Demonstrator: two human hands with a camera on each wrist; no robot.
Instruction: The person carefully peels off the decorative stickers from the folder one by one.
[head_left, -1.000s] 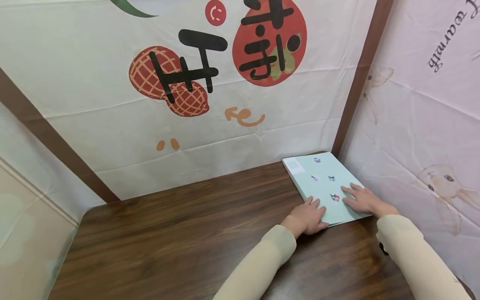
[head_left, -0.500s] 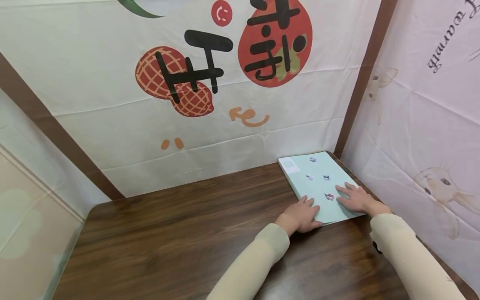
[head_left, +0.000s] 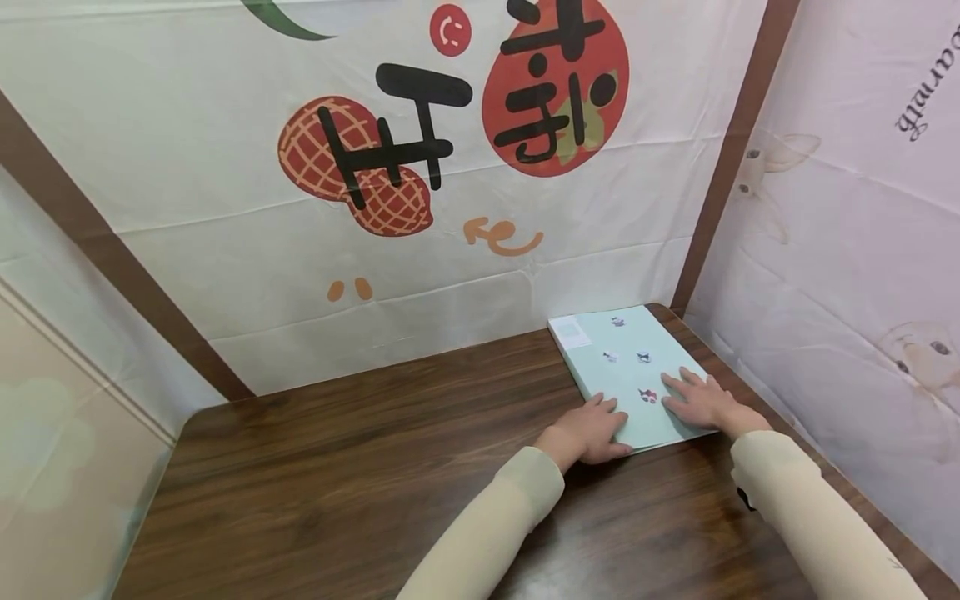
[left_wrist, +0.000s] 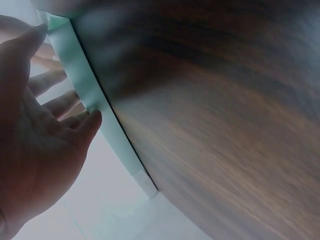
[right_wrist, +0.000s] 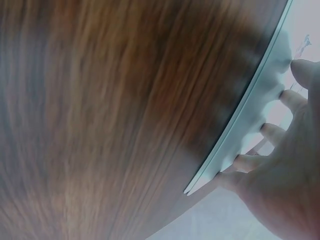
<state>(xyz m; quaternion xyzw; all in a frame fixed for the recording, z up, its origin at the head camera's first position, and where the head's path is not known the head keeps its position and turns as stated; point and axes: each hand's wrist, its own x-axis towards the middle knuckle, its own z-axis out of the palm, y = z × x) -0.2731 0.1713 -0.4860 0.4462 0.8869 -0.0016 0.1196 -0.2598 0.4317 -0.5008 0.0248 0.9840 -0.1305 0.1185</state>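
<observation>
A pale mint-green folder point(head_left: 637, 425) with several small purple and pink stickers lies flat at the table's back right. A white label point(head_left: 572, 332) sits at its far left corner. My left hand point(head_left: 588, 429) rests on its near left part, the fingertips on the cover and the thumb at the near edge. In the left wrist view the folder's thick spine point(left_wrist: 82, 75) shows below the fingers. My right hand point(head_left: 701, 402) lies on the cover's right side with fingers spread. The right wrist view shows those fingertips point(right_wrist: 270, 132) touching the folder along its edge.
The brown wood-grain table point(head_left: 337, 467) extends to the left and front. A white printed cloth wall point(head_left: 465, 308) stands behind it, and a pinkish one point(head_left: 825, 275) on the right. A strip of table lies between folder and right wall.
The folder has slid left, away from the right wall, with both hands on it. More table shows to its right. The head view has also shifted slightly.
</observation>
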